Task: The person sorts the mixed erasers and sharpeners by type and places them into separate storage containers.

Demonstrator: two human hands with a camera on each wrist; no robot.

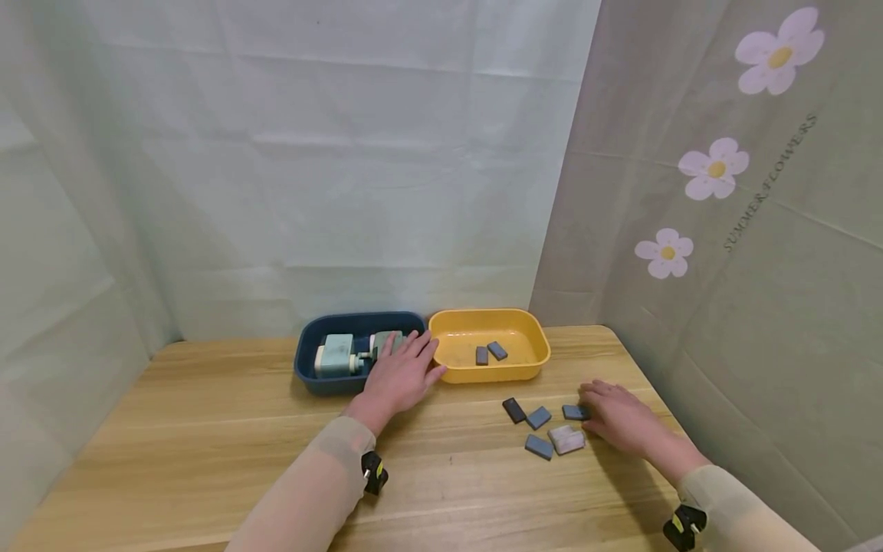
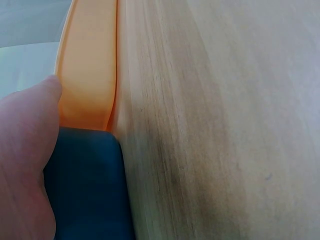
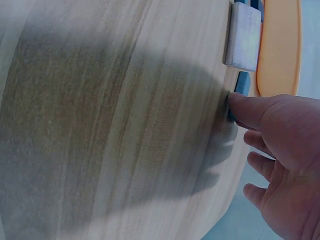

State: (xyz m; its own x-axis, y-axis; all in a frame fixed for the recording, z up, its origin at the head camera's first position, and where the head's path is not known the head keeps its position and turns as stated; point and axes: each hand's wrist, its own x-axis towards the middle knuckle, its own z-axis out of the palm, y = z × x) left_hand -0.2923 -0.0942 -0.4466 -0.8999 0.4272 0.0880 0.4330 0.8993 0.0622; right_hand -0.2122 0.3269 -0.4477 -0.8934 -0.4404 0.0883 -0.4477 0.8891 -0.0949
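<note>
My left hand (image 1: 403, 376) lies with its fingers fairly straight over the meeting rims of a navy tray (image 1: 324, 389) and a yellow tray (image 1: 493, 374). In the left wrist view its thumb (image 2: 42, 100) is by the yellow rim. My right hand (image 1: 621, 418) pinches the end of a small grey-blue block (image 1: 572, 412) on the table; its thumb (image 3: 245, 106) lies against that block in the right wrist view. Beside it are a whitish block (image 1: 567, 439), a black block (image 1: 513, 410) and two more grey-blue blocks (image 1: 539, 447).
Two small grey blocks (image 1: 497, 350) lie inside the yellow tray. The navy tray contains a pale blue bottle-like item (image 1: 336, 356) and a grey-green one (image 1: 386, 343), partly hidden by the left hand. A pale curtain (image 1: 345, 169) hangs behind the wooden table (image 1: 207, 429).
</note>
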